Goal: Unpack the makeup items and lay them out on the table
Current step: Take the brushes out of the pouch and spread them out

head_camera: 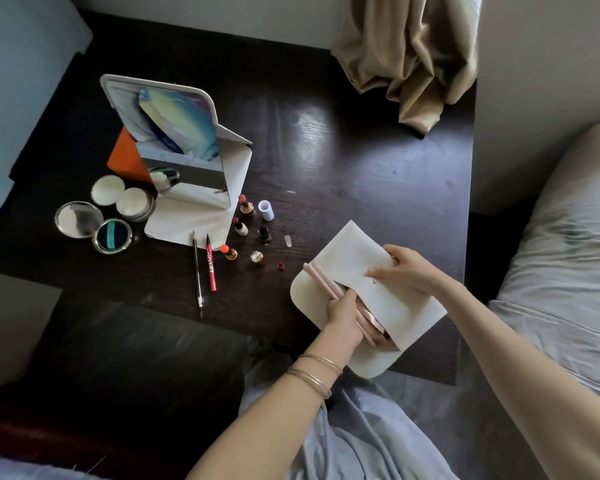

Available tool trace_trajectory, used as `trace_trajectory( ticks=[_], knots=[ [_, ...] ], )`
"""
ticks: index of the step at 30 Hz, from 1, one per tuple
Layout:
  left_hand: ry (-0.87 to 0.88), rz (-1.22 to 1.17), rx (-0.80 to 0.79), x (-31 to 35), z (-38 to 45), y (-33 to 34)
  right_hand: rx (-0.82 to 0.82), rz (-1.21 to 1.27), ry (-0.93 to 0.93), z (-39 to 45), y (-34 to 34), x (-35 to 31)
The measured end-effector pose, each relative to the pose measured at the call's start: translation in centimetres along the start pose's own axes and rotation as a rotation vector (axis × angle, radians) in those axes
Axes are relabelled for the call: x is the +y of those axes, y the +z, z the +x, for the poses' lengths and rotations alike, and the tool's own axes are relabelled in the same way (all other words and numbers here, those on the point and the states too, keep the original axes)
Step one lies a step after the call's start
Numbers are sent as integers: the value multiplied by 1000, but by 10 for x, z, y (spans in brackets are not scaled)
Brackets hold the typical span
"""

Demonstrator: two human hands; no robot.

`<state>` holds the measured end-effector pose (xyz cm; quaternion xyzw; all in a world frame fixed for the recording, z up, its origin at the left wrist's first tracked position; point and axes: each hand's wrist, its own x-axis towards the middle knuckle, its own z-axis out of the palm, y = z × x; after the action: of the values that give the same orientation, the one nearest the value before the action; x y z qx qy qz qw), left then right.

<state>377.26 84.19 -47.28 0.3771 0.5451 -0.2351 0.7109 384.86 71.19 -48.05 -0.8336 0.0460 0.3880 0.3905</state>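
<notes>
Item, pink brushes [321, 277]: lay half inside the white pouch [413, 306], gripped by my curled left hand [342, 317], right hand [407, 271] pinching the flap [350, 251] back just beyond; I judged a straight draw along the handles safest.

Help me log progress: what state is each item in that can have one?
pouch, flap open, held by right hand
brushes, partly out, gripped by left hand
folding mirror, propped open
compact, open
lipsticks, uncapped, standing
red liner pen, lying flat
</notes>
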Motion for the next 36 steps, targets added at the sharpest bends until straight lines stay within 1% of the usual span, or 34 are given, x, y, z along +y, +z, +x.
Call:
trace_trajectory(
  ticks=[3,6,9,11,14,16,17,19,20,22,24,26,28,31,33,34,36],
  knots=[
    [-33,41,36,2,7,-13,48,-115,24,14,1,-6],
    [-96,10,5,6,11,-24,101,-238,41,26,2,-13],
    [-113,9,-35,12,10,-31,156,-286,67,36,8,-20],
    [-120,15,-79,18,9,-34,217,-348,31,42,16,-20],
    [-148,52,-153,28,4,-37,360,-435,-16,41,25,-22],
    [-164,93,-211,35,-1,-40,503,-413,-111,33,29,-21],
    [-173,118,-249,39,-3,-41,572,-342,-190,26,31,-20],
    [-177,187,-337,47,-7,-43,652,-210,-368,8,36,-16],
    [-178,219,-380,51,-10,-44,674,-205,-453,-2,39,-13],
    [-195,275,-449,60,-17,-46,704,-331,-603,-18,41,-7],
    [-238,316,-519,66,-21,-48,668,-558,-750,-29,41,-2],
    [-299,348,-589,72,-27,-48,573,-723,-864,-36,43,-1],
    [-341,429,-643,75,-31,-47,503,-810,-950,-40,49,-3],
    [-396,574,-666,81,-40,-44,490,-839,-1030,-41,53,-9],
    [-454,623,-646,85,-41,-41,443,-834,-1050,-41,52,-15],
    [-493,638,-633,87,-38,-38,372,-824,-1027,-42,51,-20],
    [-513,721,-620,88,-37,-34,193,-817,-882,-45,51,-26]
  ],
)
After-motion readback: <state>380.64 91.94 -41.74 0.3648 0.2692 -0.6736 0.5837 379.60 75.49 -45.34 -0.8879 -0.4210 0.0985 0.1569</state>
